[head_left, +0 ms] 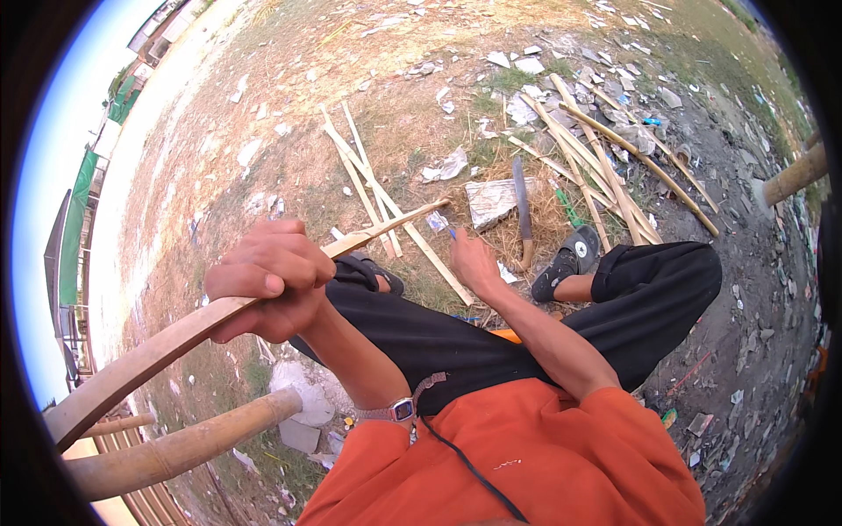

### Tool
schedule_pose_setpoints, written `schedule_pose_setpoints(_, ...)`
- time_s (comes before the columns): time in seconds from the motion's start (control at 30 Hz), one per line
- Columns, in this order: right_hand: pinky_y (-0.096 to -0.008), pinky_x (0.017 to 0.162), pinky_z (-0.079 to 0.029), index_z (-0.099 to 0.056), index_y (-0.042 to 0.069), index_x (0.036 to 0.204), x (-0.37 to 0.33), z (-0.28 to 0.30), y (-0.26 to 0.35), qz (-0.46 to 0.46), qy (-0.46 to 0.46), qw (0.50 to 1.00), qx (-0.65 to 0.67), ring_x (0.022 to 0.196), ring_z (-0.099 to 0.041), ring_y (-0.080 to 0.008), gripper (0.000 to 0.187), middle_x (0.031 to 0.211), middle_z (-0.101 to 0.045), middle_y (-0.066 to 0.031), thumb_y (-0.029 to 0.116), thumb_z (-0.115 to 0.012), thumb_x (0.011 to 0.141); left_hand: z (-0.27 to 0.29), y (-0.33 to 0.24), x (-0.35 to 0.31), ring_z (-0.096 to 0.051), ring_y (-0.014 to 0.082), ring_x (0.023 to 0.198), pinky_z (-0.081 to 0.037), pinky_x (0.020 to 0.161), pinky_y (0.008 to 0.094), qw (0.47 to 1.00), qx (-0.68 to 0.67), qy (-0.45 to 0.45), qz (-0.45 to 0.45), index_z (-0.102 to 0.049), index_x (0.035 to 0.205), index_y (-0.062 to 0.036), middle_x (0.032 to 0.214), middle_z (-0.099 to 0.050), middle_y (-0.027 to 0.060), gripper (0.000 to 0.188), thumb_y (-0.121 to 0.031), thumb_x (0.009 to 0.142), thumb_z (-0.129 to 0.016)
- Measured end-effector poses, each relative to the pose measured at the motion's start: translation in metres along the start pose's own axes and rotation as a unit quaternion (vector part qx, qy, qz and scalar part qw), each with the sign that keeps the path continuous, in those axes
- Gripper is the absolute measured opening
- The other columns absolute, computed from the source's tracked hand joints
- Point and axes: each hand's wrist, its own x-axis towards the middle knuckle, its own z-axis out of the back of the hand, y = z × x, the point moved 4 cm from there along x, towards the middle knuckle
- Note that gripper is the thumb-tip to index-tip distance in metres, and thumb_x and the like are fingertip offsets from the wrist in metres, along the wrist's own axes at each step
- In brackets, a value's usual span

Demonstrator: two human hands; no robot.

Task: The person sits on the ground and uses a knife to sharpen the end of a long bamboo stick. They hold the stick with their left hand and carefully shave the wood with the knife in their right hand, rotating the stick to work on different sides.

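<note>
My left hand is wrapped round a long bamboo strip, which slants from the lower left up to a pointed tip near the middle. Just below that tip is my right hand, its fingers closed. A small blue bit shows at its fingertips, too small to name. Beyond the right hand lies a pale, rough block. Beside the block, a machete rests with its dark blade pointing away and its wooden handle toward me.
Several split bamboo strips lie on the ground ahead, and another pile lies to the right. My shoe is beside the machete handle. Bamboo posts stand at lower left and far right. Broken tile pieces litter the ground.
</note>
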Motion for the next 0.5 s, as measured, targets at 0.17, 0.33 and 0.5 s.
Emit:
schedule_pose_setpoints(0.17, -0.0545, 0.055, -0.043, -0.043, 0.0, 0.093, 0.004, 0.019, 0.043, 0.05, -0.065, 0.987, 0.139, 0.058, -0.055, -0.0479, 0.019, 0.06, -0.055, -0.0285, 0.019, -0.043, 0.092, 0.001, 0.001, 0.002, -0.041, 0.0142, 0.029, -0.016, 0.032, 0.0259, 1.0, -0.011, 0.001, 0.009, -0.043, 0.088, -0.0045, 0.044, -0.042, 0.0038, 0.051, -0.052, 0.095, -0.025)
schedule_pose_setpoints(0.33, -0.0547, 0.056, -0.043, -0.043, 0.0, 0.095, -0.027, 0.063, 0.099, 0.126, -0.024, 0.974, 0.188, 0.061, -0.056, -0.0469, 0.02, 0.063, -0.056, -0.0272, 0.02, -0.043, 0.092, 0.007, -0.002, -0.002, -0.039, 0.0127, 0.029, -0.016, 0.034, 0.0264, 1.0, -0.007, -0.005, 0.019, -0.046, 0.089, -0.0062, 0.045, -0.041, 0.0025, 0.052, -0.053, 0.094, -0.025)
schedule_pose_setpoints(0.5, -0.0539, 0.057, -0.04, -0.046, -0.001, 0.093, -0.01, 0.049, 0.064, 0.058, -0.009, 0.988, 0.14, 0.06, -0.054, -0.0477, 0.018, 0.061, -0.054, -0.0279, 0.017, -0.046, 0.091, -0.001, -0.003, 0.001, -0.035, 0.0095, 0.029, -0.015, 0.037, 0.0265, 0.999, -0.012, 0.0, 0.034, -0.049, 0.088, -0.0086, 0.045, -0.039, 0.0001, 0.051, -0.054, 0.094, -0.027)
